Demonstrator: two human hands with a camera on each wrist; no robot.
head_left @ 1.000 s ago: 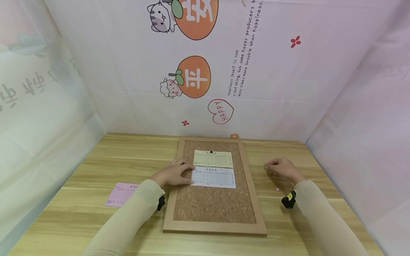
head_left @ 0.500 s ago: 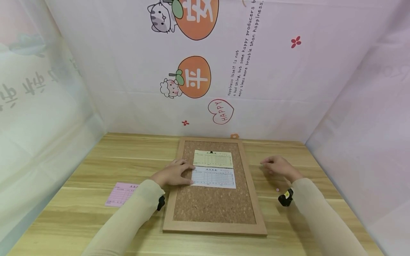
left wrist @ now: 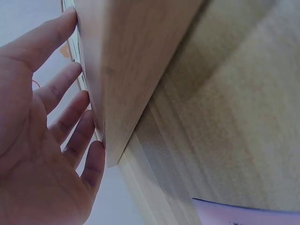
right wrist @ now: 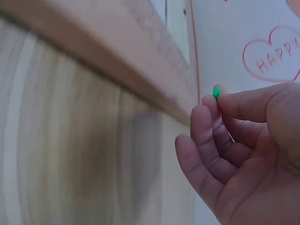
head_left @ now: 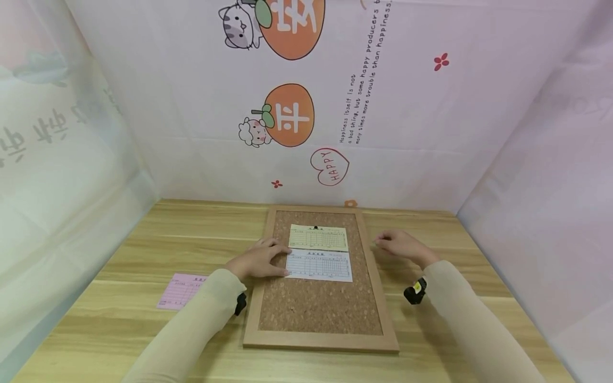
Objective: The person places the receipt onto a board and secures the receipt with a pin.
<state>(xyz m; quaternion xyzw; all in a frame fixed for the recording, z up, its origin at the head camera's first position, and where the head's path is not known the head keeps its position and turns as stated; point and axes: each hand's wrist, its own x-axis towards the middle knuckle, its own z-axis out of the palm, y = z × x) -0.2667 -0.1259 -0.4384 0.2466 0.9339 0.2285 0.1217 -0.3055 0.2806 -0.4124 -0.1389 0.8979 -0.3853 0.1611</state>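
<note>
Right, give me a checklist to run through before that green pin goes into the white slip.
1. Pin in hand: ok. The right hand pinches a green pin at its fingertips.
2. White slip held down: ok. The left hand rests on its left edge.
3. Slip lies on the cork board, below the yellow slip: ok.
4. Pin over the slip: not ok. The right hand is at the board's right frame, off the paper.
5. Pin's point faces down: cannot tell, the fingers hide it.
6. Pink slip out of the way: ok, on the table left of the board.
</note>
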